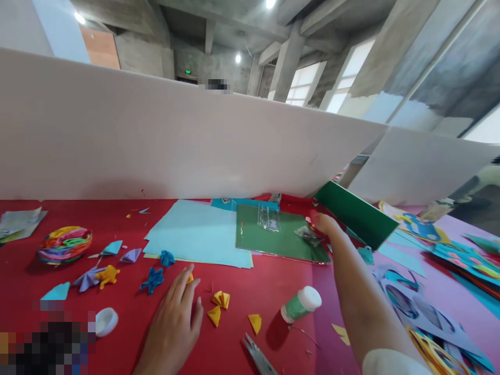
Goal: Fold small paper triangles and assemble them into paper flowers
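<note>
My left hand (177, 312) rests on the red tabletop with its fingers stretched out, partly over a small yellow folded paper piece (190, 278). Reaching far forward, my right hand (323, 224) is at the back edge of a green sheet in clear wrap (250, 237), beside a small plastic packet with dark contents (308, 236). Its fingers are blurred, so I cannot make out any grip. Blue folded paper stars (152, 281) lie left of my left hand. Several yellow paper pieces (221, 299) lie between my arms, near a white-capped glue bottle (300, 304).
Scissors (260, 357) lie at the front edge. Light blue paper sheets (195, 234) spread in the middle. A coil of colourful strands (65, 244) and a white lid (106, 322) are at left. A white partition (175, 140) closes the back; a green board (357, 213) leans at right.
</note>
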The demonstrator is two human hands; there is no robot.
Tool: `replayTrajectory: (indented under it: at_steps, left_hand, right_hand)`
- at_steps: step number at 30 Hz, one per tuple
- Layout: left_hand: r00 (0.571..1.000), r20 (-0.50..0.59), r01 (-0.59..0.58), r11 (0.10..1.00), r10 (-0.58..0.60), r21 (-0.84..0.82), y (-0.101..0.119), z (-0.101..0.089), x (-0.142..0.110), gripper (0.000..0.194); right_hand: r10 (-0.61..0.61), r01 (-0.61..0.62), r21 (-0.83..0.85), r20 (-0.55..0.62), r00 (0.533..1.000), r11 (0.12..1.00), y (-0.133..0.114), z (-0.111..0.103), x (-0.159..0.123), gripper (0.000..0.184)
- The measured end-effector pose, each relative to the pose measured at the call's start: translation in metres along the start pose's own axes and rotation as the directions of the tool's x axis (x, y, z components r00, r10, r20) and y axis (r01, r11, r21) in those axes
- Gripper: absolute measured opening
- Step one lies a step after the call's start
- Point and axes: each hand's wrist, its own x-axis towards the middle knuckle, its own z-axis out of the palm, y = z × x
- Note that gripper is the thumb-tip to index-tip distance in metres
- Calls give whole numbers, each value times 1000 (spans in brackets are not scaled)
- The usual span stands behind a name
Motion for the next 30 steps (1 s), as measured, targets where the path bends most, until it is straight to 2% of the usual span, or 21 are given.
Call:
replayTrajectory:
  at_steps: [3,6,9,12,15,17,19,20,21,22,23,25,27,28,30]
  left_hand:
    - [1000,10,20,1000,-20,-10,-1,1,1,33]
    - [998,9,55,998,-55,-36,-1,-1,3,32]
    - [998,-8,61,995,-62,-81,2,-3,6,29]
    - [998,-45,39,991,-46,-129,4,-6,8,29]
    - [997,-77,7,982,-22,-188,4,-13,9,29]
    - [996,-88,-29,962,5,-273,6,-21,9,27]
    - [994,-102,-83,907,45,-414,11,-31,5,27]
    - [992,-111,-105,860,57,-499,16,-36,1,27]
    - [992,-116,-109,800,50,-591,21,-41,-5,27]
    - [994,-108,-83,726,12,-683,28,-45,-12,27]
    - [996,-80,-41,629,-35,-777,36,-49,-21,30]
    - [994,35,73,395,-103,-916,52,-55,-41,38]
    - [975,223,212,239,19,-947,65,-62,-63,45]
    - [957,286,270,215,48,-938,69,-66,-72,44]
    - [928,362,331,254,85,-909,73,-74,-88,34]
  right_hand:
    - [-27,24,34,98,995,999,-2,5,3,19]
    - [-1,-6,72,95,995,997,-3,3,-6,15]
    - [39,-34,145,-27,999,989,-3,-16,-23,15]
    - [52,4,261,-206,977,965,-7,-55,-48,22]
    - [19,123,376,-352,936,918,-22,-102,-94,27]
    - [-24,209,442,-387,922,872,-40,-127,-142,32]
    - [-95,287,502,-373,923,816,-67,-140,-202,29]
    - [-158,336,549,-346,925,765,-82,-141,-234,26]
    - [-258,382,672,-283,924,634,-97,-139,-265,23]
    - [-320,360,774,-214,923,521,-112,-133,-296,21]
    - [-332,294,843,-147,932,451,-127,-125,-324,19]
    - [-355,161,917,-22,935,366,-152,-104,-370,19]
    - [-355,45,941,82,931,335,-170,-82,-401,19]
    - [-365,4,947,120,923,323,-177,-73,-412,20]
    - [-387,-25,950,151,910,312,-183,-60,-427,20]
